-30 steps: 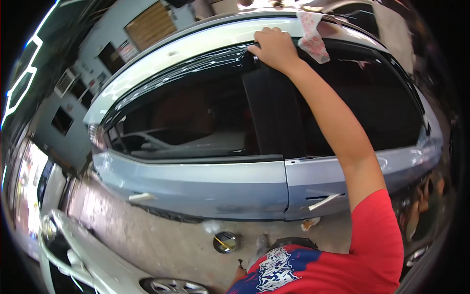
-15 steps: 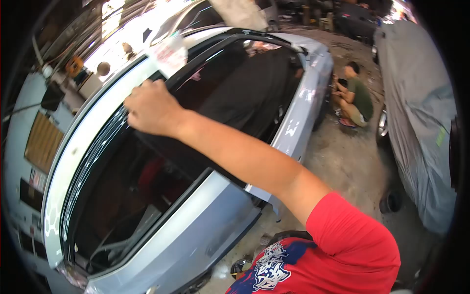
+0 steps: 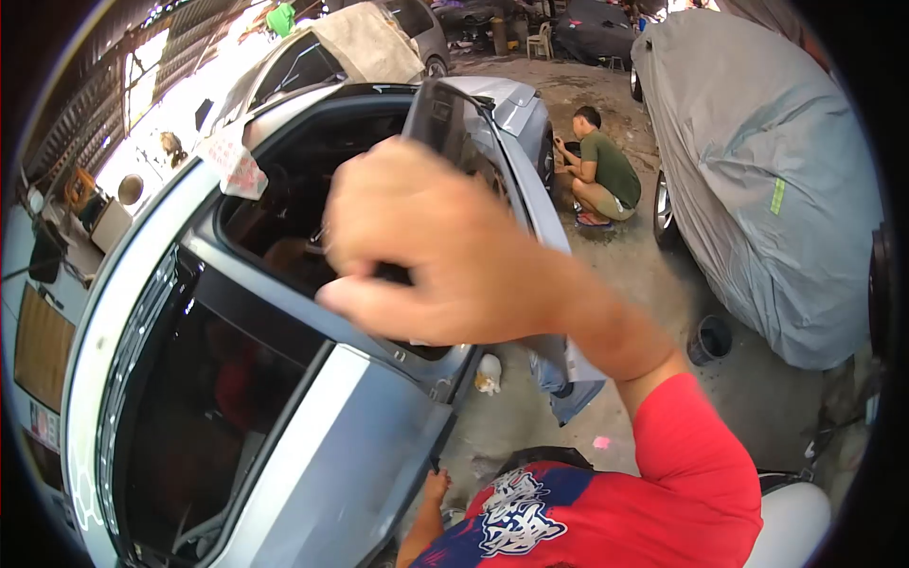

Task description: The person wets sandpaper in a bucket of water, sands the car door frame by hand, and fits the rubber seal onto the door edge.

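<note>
My right hand (image 3: pixel 426 246), large and slightly blurred, is raised in front of the car with its fingers curled and its thumb bent. It overlaps the open front door (image 3: pixel 551 227); what it grips is hidden. Low down, my left hand (image 3: pixel 437 485) is closed around a small dark thing I cannot make out, beside the lower edge of the rear door (image 3: pixel 341 426). That door is closed, with a dark window (image 3: pixel 218 379). A white cloth with red print (image 3: pixel 234 168) lies over the roof edge above the front door opening.
A person (image 3: pixel 606 170) squats by the car's front wheel. To the right are a car under a grey cover (image 3: pixel 757 180) and a black bucket (image 3: pixel 709 340). A white and orange cat (image 3: pixel 488 375) is on the floor near the open door.
The front door has swung outward from closed, showing the dark cabin. My right hand has come away from the roof edge, nearer the camera. The view has turned towards the car's front.
</note>
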